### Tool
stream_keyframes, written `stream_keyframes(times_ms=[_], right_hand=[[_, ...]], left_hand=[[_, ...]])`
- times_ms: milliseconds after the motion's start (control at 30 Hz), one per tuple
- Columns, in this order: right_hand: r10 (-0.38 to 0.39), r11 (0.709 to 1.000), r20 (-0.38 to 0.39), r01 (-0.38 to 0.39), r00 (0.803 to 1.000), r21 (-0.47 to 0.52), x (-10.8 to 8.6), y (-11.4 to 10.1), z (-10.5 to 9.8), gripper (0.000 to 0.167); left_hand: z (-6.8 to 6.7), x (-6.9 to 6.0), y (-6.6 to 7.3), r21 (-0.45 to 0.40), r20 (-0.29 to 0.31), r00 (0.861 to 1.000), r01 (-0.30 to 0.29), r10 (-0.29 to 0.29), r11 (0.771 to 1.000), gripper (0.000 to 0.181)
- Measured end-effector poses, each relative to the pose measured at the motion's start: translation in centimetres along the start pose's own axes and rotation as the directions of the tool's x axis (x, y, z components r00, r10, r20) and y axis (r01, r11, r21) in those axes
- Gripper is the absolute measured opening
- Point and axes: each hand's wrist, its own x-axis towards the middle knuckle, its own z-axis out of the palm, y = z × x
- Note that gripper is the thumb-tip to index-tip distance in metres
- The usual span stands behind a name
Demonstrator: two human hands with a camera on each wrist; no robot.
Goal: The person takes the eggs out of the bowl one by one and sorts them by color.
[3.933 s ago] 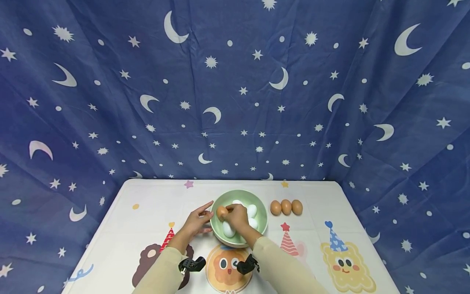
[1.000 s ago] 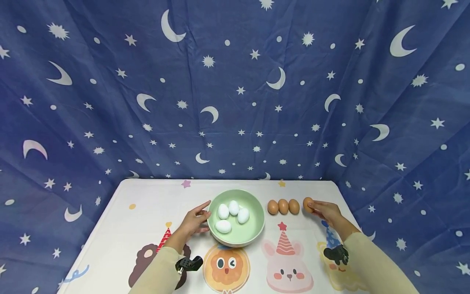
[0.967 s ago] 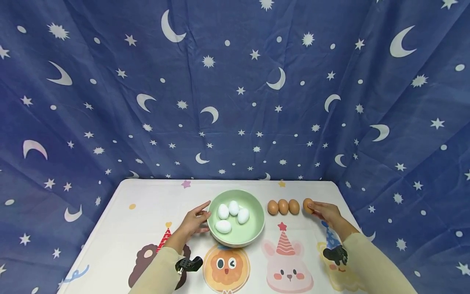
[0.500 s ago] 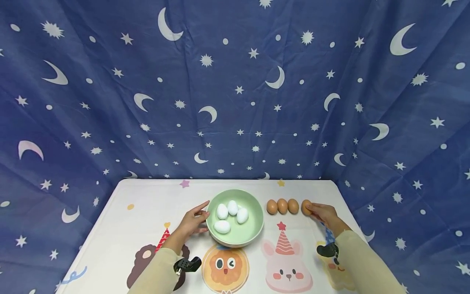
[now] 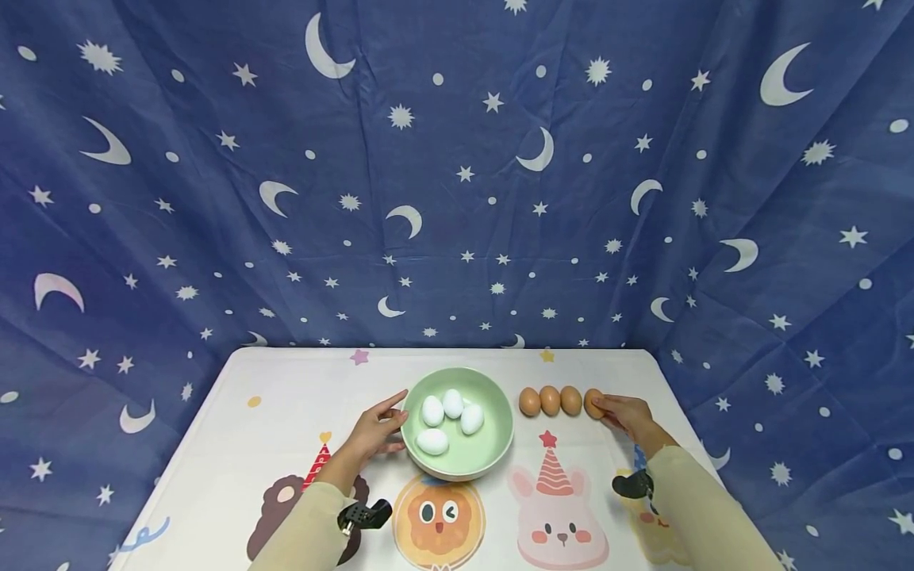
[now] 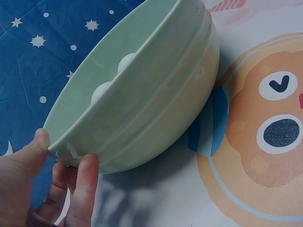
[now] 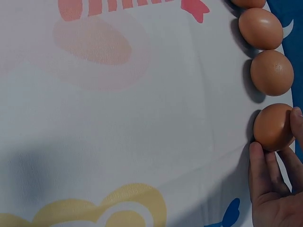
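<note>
A brown egg sits at the right end of a row of brown eggs. My right hand holds it between thumb and fingers; the right wrist view shows this egg on the tabletop, a narrow gap from its neighbour. Left of the row stands a pale green bowl with several white eggs inside. At the bowl's left side my left hand holds the rim, the thumb at the edge and the fingers against the outer wall, as the left wrist view shows.
A white tablecloth with printed cartoon figures covers the table. Behind it and at both sides hangs a blue curtain with stars and moons. Black wrist cameras sit on both forearms.
Earlier a brown egg was in my right hand inside the bowl; it is now at the right of the row, closer in over the last second. The left hand stays at the bowl.
</note>
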Motion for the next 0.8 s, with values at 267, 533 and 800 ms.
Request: stream_keyframes(times_ms=[267,533,800], right_hand=[[0.023,0.999,-0.013,-0.023,1.000,0.023,0.11,0.01,0.18,0.061],[0.023,0.999,-0.017,-0.022,1.000,0.038,0.07,-0.23,0.28,0.061],[0.022,0.999,-0.001,-0.021,1.000,0.049,0.12,-0.29,0.36,0.060]], left_hand=[[0.03,-0.11,-0.02,0.004,-0.001,1.000,-0.003,0.003,1.000,0.049],[0.07,-0.06,-0.03,-0.003,-0.007,1.000,-0.003,0.003,1.000,0.049],[0.08,-0.08,0.03,0.012,-0.012,1.000,-0.005,0.005,1.000,0.049]])
